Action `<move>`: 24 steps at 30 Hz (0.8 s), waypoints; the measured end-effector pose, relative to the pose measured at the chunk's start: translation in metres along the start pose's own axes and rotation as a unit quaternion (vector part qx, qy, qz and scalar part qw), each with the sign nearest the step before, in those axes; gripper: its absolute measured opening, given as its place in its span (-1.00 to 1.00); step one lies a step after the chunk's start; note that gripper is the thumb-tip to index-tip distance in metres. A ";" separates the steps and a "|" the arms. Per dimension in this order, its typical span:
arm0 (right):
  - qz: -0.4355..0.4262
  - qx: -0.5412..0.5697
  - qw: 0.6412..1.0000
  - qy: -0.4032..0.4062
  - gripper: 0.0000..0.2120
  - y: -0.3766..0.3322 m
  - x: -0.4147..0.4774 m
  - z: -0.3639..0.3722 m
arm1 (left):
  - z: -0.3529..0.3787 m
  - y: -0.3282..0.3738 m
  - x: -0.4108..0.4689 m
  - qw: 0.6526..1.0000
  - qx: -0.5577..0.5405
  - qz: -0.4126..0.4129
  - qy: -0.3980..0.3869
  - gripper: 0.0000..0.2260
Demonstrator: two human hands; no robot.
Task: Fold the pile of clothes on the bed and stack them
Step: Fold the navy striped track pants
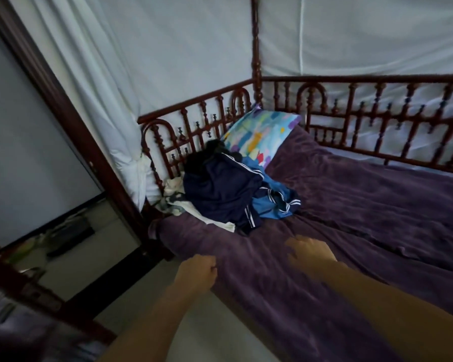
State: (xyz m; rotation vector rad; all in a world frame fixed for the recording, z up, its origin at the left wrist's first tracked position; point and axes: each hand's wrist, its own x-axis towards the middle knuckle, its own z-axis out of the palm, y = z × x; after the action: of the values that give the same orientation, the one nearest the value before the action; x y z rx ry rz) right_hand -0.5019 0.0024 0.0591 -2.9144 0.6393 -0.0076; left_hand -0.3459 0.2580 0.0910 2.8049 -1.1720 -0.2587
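At the near edge of the bed, the left hand (198,270) has its fingers curled into a fist, with nothing visible inside it. Its knuckles sit just beside the edge of the purple cover (364,210); contact with the cover cannot be confirmed. The right hand (309,253) is palm-down over the cover with fingers spread and holds nothing. It is blurred, so whether it touches the fabric cannot be told. Both bare forearms enter from the bottom of the view.

The pile of clothes (228,194) lies unfolded beyond both hands, at the head corner of the bed, resting on the cover and against the wooden rail (194,118). Neither hand touches it.

Pile contents:
- navy garment (220,189) with white stripes, on top and in the middle;
- blue garment (272,207), right side, partly under the navy one;
- pale patterned cloth (178,202), left side;
- black item (209,152), at the back.

A multicoloured pillow (262,134) leans in the corner just behind the pile. White curtain (89,74) hangs outside the rail.
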 end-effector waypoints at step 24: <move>0.125 0.051 0.978 -0.158 -0.75 0.026 0.445 0.188 | 0.134 -0.126 0.427 0.987 -0.025 0.089 -0.133 -0.83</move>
State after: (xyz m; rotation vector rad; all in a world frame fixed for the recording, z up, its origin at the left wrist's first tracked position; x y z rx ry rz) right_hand -0.1006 -0.1773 -0.1432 -2.6325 0.9083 0.4305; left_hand 0.0114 0.0394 -0.1110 2.6597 -1.4358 -0.6535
